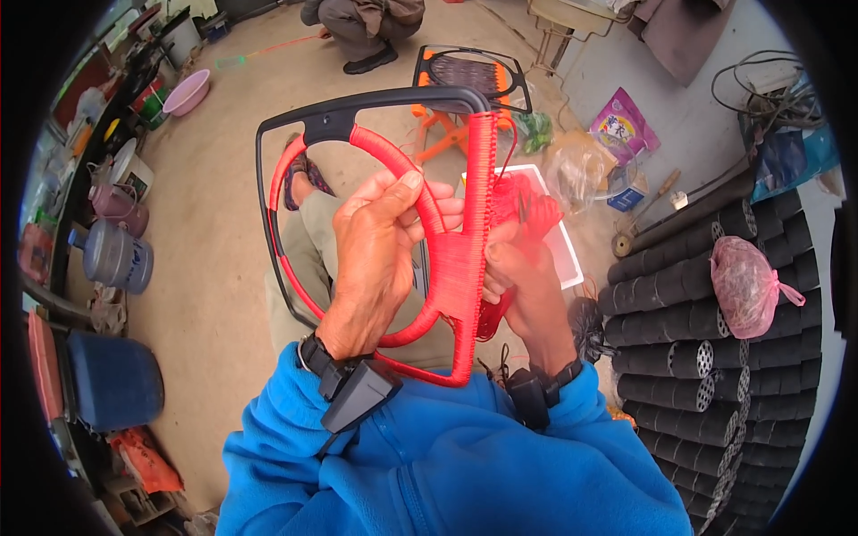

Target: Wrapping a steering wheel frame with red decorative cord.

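A black frame (411, 98) with a ring inside it stands upright before me, much of it wound with red cord. Tight red winding (456, 272) joins the ring to the frame's right bar. My left hand (371, 241) is closed on the ring, thumb in front and fingers passing behind. Just right of the bar, my right hand (534, 286) is partly blurred, its fingers bent around red cord (508, 201). Loose loops of that cord hang beside and below the bar. Part of the ring is hidden behind my left hand and wrist.
Beyond the frame stands an orange folding stool (447, 134) with a black frame. A white tray (565, 255) lies under my right hand. Stacked black perforated cylinders (666, 357) line the right side. A water jug (116, 259) and blue bin (116, 380) stand left. Someone crouches (371, 31) at the back.
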The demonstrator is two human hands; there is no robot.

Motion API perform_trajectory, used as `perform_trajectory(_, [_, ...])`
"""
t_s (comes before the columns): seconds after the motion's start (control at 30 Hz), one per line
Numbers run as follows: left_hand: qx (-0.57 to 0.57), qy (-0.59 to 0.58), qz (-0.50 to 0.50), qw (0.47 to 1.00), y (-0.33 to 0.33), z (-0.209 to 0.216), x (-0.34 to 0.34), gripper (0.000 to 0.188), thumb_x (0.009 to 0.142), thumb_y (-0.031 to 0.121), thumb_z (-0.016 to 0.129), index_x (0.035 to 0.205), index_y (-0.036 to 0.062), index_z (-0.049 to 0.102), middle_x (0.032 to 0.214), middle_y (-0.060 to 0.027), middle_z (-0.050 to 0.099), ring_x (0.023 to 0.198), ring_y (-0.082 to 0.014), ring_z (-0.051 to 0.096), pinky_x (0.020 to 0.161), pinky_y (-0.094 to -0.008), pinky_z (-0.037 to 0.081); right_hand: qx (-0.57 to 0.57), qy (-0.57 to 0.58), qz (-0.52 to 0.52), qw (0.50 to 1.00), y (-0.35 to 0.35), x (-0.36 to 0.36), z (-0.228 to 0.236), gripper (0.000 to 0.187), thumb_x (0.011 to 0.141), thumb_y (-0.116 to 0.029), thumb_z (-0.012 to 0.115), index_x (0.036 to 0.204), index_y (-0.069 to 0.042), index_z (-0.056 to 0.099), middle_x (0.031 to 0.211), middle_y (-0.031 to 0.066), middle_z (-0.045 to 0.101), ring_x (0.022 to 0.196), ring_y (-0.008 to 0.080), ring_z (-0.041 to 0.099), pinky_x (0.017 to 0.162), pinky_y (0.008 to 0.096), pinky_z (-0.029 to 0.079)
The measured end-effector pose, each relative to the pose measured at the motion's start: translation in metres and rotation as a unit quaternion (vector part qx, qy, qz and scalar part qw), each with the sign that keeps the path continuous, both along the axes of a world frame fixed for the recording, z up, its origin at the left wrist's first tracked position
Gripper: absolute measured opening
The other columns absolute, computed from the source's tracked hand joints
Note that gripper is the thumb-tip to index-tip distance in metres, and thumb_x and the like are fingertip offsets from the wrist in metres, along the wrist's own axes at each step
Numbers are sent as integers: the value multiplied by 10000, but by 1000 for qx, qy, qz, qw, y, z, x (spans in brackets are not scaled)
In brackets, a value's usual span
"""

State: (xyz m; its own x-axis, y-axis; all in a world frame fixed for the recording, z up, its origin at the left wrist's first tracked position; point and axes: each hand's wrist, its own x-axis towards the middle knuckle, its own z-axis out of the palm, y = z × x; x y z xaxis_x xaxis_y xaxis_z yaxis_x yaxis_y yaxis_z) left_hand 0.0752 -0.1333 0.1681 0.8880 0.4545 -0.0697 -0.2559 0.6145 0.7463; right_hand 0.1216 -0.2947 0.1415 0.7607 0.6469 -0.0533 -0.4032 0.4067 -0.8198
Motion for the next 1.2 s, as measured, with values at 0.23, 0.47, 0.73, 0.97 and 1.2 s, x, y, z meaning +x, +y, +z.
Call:
perform_trajectory(0.23, [3,32,-16,999,2,-5,12,137,950,106,488,947,-25,530,930,-202,636,877,-293,662,815,-402,555,29,46,16,998,-2,8,-19,138,902,-178,620,929,-51,571,612,-44,409,506,58,349,450,221,307])
perform_trajectory(0.47, [2,54,-25,998,5,-11,25,138,945,90,483,945,-42,523,944,-212,633,879,-298,661,819,-403,558,7,58,38,998,-17,17,-39,183,923,-209,591,970,-32,582,598,-53,355,511,57,321,452,217,292])
perform_trajectory(0.73, [-35,21,-5,999,11,-4,33,142,920,56,499,974,-74,488,879,-210,609,803,-314,658,767,-411,570,-46,-3,31,998,-13,7,-27,182,867,-141,659,960,-8,578,620,-26,473,506,57,405,471,215,344])
perform_trajectory(0.97, [-51,-70,-9,996,36,28,38,216,932,121,525,1065,-49,527,894,-154,617,817,-256,629,770,-385,544,-120,-140,19,983,1,-2,-8,243,782,-118,761,946,-7,621,724,-7,602,632,38,535,551,191,419])
perform_trajectory(1.2, [-58,8,39,998,67,-11,1,107,917,106,535,936,2,555,722,-78,583,639,-168,562,595,-280,469,-214,-178,125,952,37,-15,-31,179,807,-141,741,901,-19,650,828,-15,627,760,56,549,708,234,458])
